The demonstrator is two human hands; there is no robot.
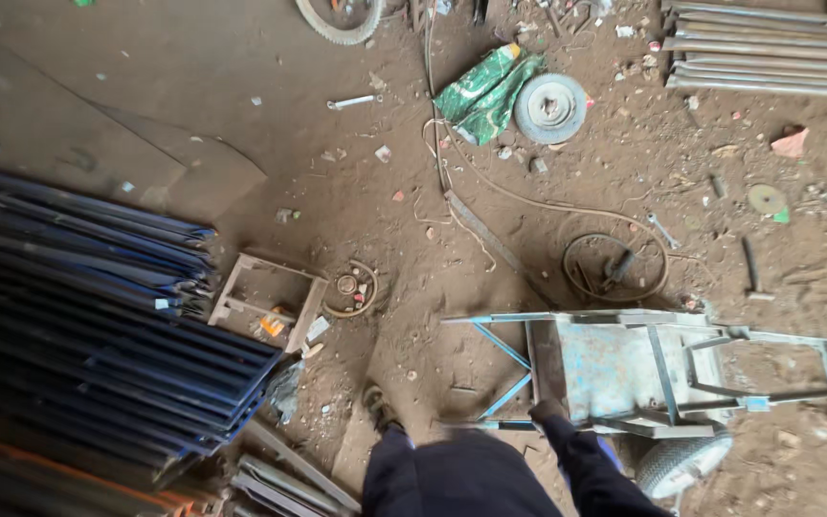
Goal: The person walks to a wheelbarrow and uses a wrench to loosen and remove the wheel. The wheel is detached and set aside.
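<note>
Dirt floor [241, 86] carries everything here. An upturned light-blue cart [624, 369] lies near the floor's lower right, its frame of angle iron showing and a tyre [677, 464] sticking out beneath it at the bottom edge. The right hand [547, 410] (dark-sleeved, seen from above) rests on the cart's near rail at its left end; the fingers seem curled on the metal, but whether they truly clasp it I cannot tell. The left hand is not in sight; only the dark clothing and one sandalled foot [380, 407] show at the bottom middle.

Along the floor's left edge lies a stack of dark blue sheets [88, 335], with a small open frame [265, 302] just beside its right end. Beyond the cart sits a wire coil [614, 268], and farther up a grey wheel disc [550, 107] touches a crumpled green bag [485, 96]. A wrench [353, 101] lies well apart to the left of the bag. Steel bars [768, 48] are piled at the top right corner.
</note>
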